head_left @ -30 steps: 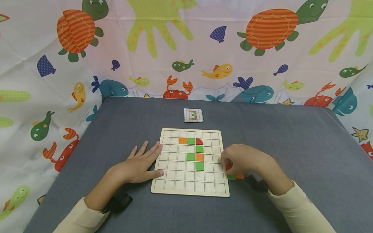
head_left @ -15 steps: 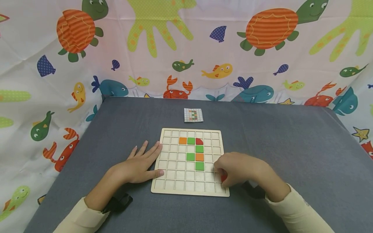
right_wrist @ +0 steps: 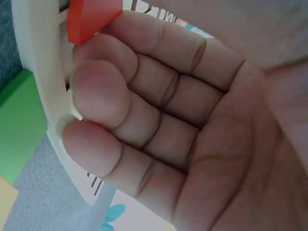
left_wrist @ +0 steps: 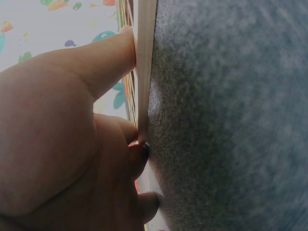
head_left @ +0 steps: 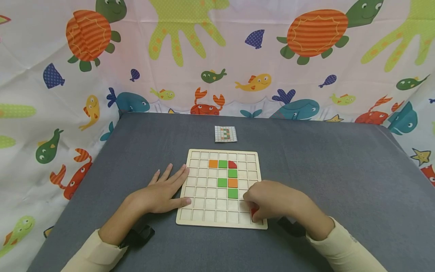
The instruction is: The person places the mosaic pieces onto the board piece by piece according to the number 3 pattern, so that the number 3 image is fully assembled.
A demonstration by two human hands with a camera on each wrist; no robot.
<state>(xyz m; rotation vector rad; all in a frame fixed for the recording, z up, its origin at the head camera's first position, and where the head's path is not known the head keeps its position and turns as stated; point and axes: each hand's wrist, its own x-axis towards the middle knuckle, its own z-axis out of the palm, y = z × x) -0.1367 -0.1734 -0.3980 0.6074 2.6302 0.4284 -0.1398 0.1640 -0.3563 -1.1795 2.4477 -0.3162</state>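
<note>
A wooden grid board (head_left: 221,226) lies on the grey cloth in the head view. My left hand (head_left: 156,195) rests at its left edge, fingers spread, fingertips and thumb touching the rim. Over the board's lower right part, my right hand (head_left: 273,200) pinches a red tile (head_left: 253,212), partly covered by the fingers. The right wrist view shows that red tile (right_wrist: 91,19) at the fingertips. Set in the grid are an orange tile (head_left: 213,164), a green tile (head_left: 222,164), a red round-cornered tile (head_left: 232,165) and several more green and orange ones below.
A small printed card (head_left: 225,134) with a coloured grid pattern lies behind the board. In the right wrist view, a loose green tile (right_wrist: 21,127) and a pale orange tile (right_wrist: 6,197) lie beside the board. A sea-animal curtain (head_left: 183,83) hangs behind the table.
My right hand has moved left and toward me with the red tile, from beside the board's right edge to over its lower right cells. The left hand has stayed put.
</note>
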